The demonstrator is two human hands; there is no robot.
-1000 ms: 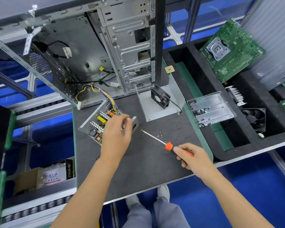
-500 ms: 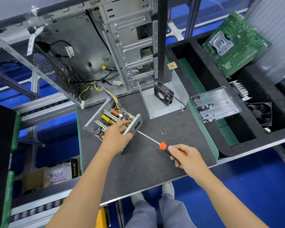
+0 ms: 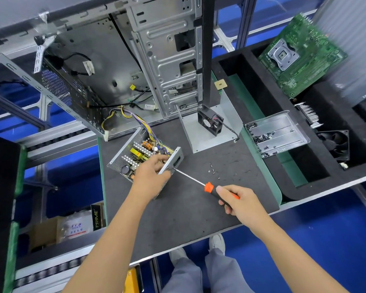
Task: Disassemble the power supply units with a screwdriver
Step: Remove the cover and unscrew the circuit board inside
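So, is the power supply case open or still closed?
Open: the power supply has no cover on top, and its circuit board with parts is exposed.

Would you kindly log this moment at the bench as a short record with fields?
Left hand: grips the power supply unit, cover off, board exposed
Right hand: holds the screwdriver by its orange handle
Tip: at the unit's metal side wall
Loose screws: on the mat
Detached fan: on a metal plate
Screw tray: right of the mat
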